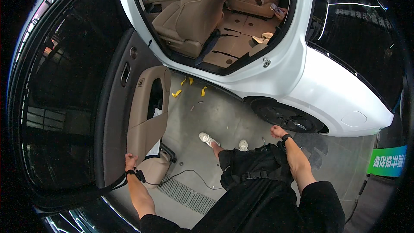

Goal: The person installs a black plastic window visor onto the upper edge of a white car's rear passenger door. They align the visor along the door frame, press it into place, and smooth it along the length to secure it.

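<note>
My left hand [131, 161] is at the edge of the open car door [113, 125], its fingers curled round the beige and grey inner panel. In the panel, a deep beige door pocket [146, 125] holds something white. My right hand [278, 131] hangs in the air near the black rear wheel [286, 114]. Its fingers are curled in, with nothing visible in them. Both wrists wear black bands. A thin black cord [189, 171] runs from near my left wrist toward the black bag [256, 168] at my waist.
The white car body [289, 71] stands ahead, its cabin showing a beige seat [192, 11] and bare brown floor [233, 39]. Inside, another person's hand [280, 14] holds a phone. Yellow strips [177, 93] lie on the ground. Beside the door are a beige padded piece [155, 170] and a floor grate [187, 196].
</note>
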`<state>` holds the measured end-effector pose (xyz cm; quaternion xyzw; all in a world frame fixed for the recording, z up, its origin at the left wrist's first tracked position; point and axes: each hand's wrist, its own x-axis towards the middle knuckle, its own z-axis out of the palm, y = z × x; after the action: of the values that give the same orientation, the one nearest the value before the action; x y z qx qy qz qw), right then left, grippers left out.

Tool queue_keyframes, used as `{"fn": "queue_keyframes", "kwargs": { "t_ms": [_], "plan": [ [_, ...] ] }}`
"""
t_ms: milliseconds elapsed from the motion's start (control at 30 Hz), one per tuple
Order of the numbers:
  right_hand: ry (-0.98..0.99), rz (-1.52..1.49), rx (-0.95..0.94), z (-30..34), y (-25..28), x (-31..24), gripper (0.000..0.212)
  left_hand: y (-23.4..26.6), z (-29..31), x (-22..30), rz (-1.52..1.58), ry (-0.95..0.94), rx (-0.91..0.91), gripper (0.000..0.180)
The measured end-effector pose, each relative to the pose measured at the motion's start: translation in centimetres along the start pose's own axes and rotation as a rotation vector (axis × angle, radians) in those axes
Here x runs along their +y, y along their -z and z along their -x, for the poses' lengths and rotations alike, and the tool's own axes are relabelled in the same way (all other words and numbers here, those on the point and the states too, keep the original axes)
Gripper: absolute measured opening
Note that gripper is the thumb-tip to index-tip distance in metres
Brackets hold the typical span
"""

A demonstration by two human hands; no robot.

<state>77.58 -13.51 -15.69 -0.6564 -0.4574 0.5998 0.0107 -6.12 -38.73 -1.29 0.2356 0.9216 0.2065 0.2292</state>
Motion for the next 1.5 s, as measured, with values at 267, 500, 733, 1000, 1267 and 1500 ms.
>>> {"fn": "queue_keyframes", "kwargs": {
  "t_ms": [267, 500, 733, 1000, 1267, 1500],
  "plan": [
    [-0.033, -0.014, 0.018, 0.1, 0.7, 1.0, 0.026, -1.2, 1.6, 3.9, 0.074, 0.157, -0.100, 0.044],
    [-0.029, -0.001, 0.004, -0.4, 0.3, 0.9, 0.026, -0.5, 1.7, 3.1, 0.011, 0.131, -0.071, 0.043],
    [-0.023, -0.014, 0.002, -0.3, 0.3, 1.3, 0.026, -1.1, 1.4, 2.9, 0.045, 0.123, -0.093, 0.044],
    [-0.021, -0.004, -0.002, -0.3, 0.6, 1.5, 0.025, -2.1, 1.0, 2.7, 0.080, 0.047, -0.079, 0.044],
    [-0.021, 0.004, 0.022, -0.4, 0.7, 1.4, 0.026, -2.3, 1.1, 3.1, 0.125, 0.066, -0.097, 0.043],
    [-0.005, 0.019, -0.005, -0.2, 0.2, 0.3, 0.026, -0.8, 1.8, 2.6, -0.029, -0.002, 0.001, 0.043]
  ]
}}
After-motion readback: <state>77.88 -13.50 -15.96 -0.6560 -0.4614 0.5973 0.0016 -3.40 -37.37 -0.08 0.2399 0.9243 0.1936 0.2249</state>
